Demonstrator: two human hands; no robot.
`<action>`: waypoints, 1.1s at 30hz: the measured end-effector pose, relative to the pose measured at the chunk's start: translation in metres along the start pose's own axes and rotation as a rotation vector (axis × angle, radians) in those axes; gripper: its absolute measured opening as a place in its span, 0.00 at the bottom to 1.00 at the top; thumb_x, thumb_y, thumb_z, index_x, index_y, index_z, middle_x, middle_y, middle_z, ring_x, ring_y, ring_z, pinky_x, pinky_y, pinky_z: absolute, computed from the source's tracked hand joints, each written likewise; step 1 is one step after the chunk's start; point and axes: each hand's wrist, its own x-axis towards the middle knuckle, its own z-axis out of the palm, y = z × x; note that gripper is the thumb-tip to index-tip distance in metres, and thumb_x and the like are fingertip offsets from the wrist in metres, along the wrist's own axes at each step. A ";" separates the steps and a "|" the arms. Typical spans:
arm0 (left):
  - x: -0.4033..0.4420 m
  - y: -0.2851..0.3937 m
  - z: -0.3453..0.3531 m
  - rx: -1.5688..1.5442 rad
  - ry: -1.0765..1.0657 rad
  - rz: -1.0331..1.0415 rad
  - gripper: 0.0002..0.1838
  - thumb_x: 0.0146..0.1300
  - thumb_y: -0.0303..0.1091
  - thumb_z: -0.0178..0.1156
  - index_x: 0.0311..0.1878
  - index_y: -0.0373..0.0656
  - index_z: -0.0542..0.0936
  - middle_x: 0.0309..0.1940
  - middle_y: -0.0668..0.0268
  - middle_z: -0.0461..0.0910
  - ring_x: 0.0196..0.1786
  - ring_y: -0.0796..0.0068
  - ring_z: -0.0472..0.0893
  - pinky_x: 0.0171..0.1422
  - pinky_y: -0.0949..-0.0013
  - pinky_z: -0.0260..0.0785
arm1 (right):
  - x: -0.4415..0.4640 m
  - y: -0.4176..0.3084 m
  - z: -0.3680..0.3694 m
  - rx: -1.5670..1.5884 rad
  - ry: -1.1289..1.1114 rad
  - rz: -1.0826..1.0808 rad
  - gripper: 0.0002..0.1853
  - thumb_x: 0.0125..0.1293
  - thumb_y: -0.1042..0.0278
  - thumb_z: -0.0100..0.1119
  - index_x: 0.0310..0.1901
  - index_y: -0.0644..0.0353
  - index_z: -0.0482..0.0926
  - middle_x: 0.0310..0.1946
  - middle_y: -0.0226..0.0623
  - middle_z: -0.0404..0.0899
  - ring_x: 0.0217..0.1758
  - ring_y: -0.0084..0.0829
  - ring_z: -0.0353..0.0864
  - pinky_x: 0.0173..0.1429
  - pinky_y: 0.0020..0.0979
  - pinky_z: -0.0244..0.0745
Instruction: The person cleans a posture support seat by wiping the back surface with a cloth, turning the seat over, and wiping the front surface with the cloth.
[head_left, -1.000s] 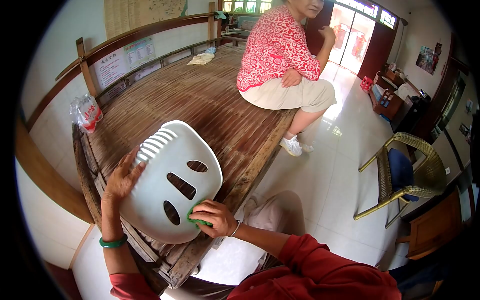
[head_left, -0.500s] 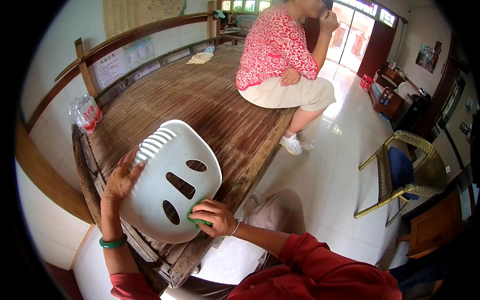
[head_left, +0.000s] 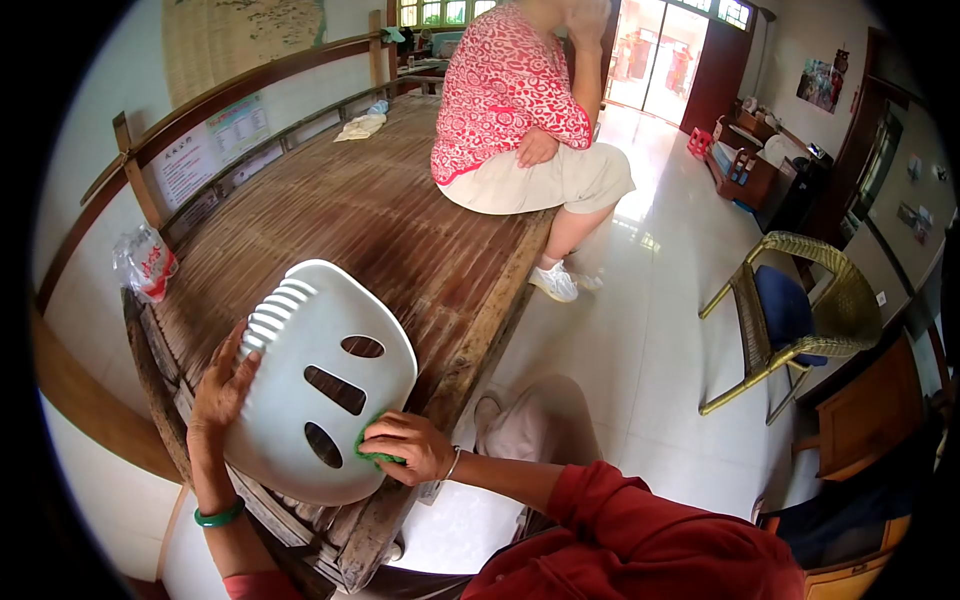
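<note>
A pale grey plastic seat shell (head_left: pixel 290 400) with three cut-out openings and a ribbed edge rests tilted on the near corner of a slatted bamboo bed (head_left: pixel 300 190). My left hand (head_left: pixel 222 395) grips its left side just below the ribs, with a green bangle on that wrist. Against the shell's lower right edge, my right hand (head_left: pixel 408 446) presses a green scouring pad (head_left: pixel 380 448), its fingers closed over it. Most of the pad is hidden under those fingers.
Another person (head_left: pixel 520 110) sits on the bed's far right edge, one hand raised to the face. A plastic-wrapped package (head_left: pixel 146 262) lies at the left. Cloths (head_left: pixel 362 126) rest farther back. A wicker armchair (head_left: pixel 790 310) with a blue cushion stands on the tiled floor.
The camera view has turned slightly, so the scene sits farther left. My right hand with the scouring pad has slid a little up along the shell's edge. The left hand keeps its hold.
</note>
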 end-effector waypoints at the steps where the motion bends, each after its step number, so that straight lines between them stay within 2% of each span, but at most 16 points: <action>1: 0.000 0.001 0.001 0.000 -0.003 0.000 0.38 0.69 0.60 0.53 0.76 0.47 0.65 0.72 0.48 0.67 0.75 0.51 0.65 0.78 0.58 0.54 | 0.000 0.000 0.000 0.000 0.001 0.002 0.18 0.47 0.76 0.64 0.43 0.59 0.83 0.43 0.35 0.78 0.46 0.38 0.79 0.49 0.36 0.78; 12: -0.004 0.015 -0.002 0.052 0.003 -0.065 0.41 0.68 0.65 0.52 0.76 0.49 0.65 0.72 0.47 0.66 0.76 0.49 0.64 0.78 0.56 0.55 | 0.000 0.000 0.001 0.000 0.009 -0.001 0.18 0.47 0.76 0.64 0.43 0.58 0.82 0.43 0.34 0.78 0.46 0.37 0.78 0.50 0.36 0.78; 33: -0.002 0.012 -0.003 0.058 -0.006 -0.040 0.38 0.69 0.61 0.54 0.76 0.49 0.65 0.73 0.48 0.66 0.76 0.50 0.64 0.78 0.56 0.55 | -0.001 0.003 0.003 0.011 -0.003 0.000 0.17 0.48 0.76 0.63 0.44 0.60 0.83 0.44 0.35 0.79 0.47 0.38 0.78 0.50 0.36 0.77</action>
